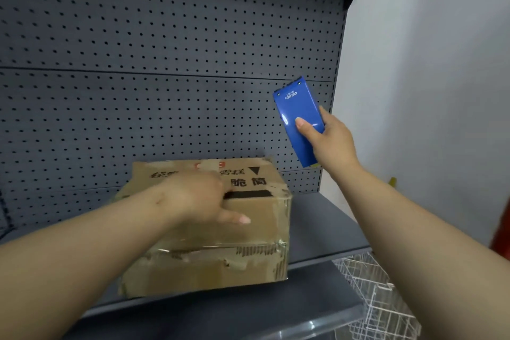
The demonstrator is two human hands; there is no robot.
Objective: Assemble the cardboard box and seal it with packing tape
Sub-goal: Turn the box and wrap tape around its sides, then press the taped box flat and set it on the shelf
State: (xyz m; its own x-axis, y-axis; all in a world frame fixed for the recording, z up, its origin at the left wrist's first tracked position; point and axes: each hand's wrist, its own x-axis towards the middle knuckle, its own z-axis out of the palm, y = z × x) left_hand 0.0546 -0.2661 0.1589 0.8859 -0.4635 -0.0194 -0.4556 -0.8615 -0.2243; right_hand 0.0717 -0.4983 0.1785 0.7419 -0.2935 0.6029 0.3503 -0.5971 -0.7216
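Note:
A worn brown cardboard box [248, 265] with black printed characters sits closed on a grey shelf, clear tape running across its near face. My left hand [198, 199] rests on the box's top edge, thumb stretched along the near face and fingers over the top by the dark handle slot. My right hand [328, 138] holds a blue tape dispenser [299, 119] up in the air, to the right of and above the box, thumb pressed on its flat blue face. No tape strip is visible from the dispenser.
The grey shelf [325, 232] is backed by a dark pegboard panel [165, 63]. A white wall [427, 91] lies to the right. A white wire basket [378, 292] sits below the shelf at lower right, and a red object [502, 229] shows at the right edge.

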